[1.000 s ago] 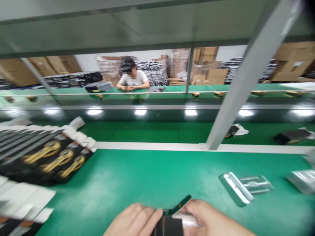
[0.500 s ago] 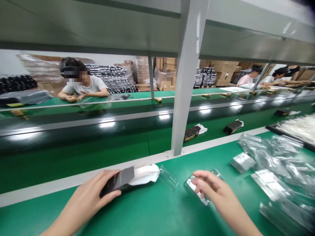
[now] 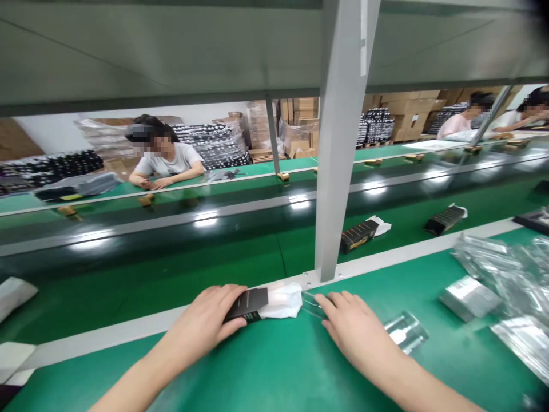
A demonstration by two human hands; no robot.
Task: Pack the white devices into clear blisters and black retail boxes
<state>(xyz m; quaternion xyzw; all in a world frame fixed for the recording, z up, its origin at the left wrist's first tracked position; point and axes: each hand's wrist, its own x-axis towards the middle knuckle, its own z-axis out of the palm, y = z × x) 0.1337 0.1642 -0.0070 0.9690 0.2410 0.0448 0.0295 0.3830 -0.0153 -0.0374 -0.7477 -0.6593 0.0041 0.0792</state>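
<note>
My left hand [image 3: 210, 320] grips a small black box [image 3: 249, 304] with a white flap [image 3: 281, 300] sticking out of its right end, low over the green table [image 3: 274, 366] by the white edge strip. My right hand [image 3: 354, 329] reaches left with fingers stretched, its fingertips touching a clear plastic piece [image 3: 312, 303] beside the flap. Another clear plastic piece [image 3: 405, 332] lies just right of that hand.
A grey post [image 3: 338, 143] rises right behind the box. Beyond it a conveyor carries black boxes [image 3: 359, 236] [image 3: 445, 220]. A heap of clear plastic pieces [image 3: 501, 280] fills the table's right side. White boxes [image 3: 12, 289] lie at far left. People sit across the line [image 3: 165, 160].
My view has swung right. My left hand pushed the black box forward to the edge strip. My right hand left the clear piece on the right and reached left to the one by the flap.
</note>
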